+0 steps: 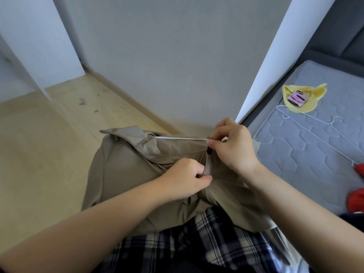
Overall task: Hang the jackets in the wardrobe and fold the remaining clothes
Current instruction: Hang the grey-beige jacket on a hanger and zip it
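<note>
Beige jacket lies bunched over the person's lap, just beside the grey mattress; right hand pinches its top edge above the black zip pull; left hand pinches fabric beside the zip lower down; a white hanger rests on the mattress.

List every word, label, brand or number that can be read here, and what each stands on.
No readable text anywhere in the head view.
Pink flat item on the yellow cloth: dark marks, too blurred to read.
Tan jacket: no label or brand showing.
</note>
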`<state>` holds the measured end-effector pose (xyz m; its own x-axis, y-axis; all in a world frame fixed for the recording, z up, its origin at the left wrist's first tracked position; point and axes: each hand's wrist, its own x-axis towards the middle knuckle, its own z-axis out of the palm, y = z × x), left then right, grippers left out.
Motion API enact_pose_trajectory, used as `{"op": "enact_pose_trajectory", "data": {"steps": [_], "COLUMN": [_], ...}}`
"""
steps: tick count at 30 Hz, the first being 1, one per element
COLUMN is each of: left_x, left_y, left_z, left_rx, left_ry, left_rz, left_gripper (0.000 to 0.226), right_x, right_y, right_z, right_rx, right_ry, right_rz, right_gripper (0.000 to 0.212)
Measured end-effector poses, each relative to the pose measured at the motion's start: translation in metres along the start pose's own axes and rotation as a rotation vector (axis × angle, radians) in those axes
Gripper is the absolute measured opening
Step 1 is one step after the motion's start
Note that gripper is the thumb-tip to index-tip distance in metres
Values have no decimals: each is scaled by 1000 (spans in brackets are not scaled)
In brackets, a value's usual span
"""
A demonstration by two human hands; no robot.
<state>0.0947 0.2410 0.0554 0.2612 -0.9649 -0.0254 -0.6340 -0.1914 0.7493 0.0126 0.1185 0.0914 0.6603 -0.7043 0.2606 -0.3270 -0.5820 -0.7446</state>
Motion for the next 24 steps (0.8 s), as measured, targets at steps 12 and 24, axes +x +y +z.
{"op": "enact_pose_trajectory", "data": {"steps": [12,24], "left_x": [22,14], "left_y": [-8,-16], "left_z": [-2,-12], "left_rx": [-347,-277], "left_ry": [-38,-282], "left_rz": [-66,-134], "left_gripper": [44,48], "right_x": [-17,32], "right_y": [3,5], "right_z": [-25,6], "right_rx": [-38,52], "right_ry": [-273,-45], "right_rz": [4,94], "right_gripper": [22,27]}}
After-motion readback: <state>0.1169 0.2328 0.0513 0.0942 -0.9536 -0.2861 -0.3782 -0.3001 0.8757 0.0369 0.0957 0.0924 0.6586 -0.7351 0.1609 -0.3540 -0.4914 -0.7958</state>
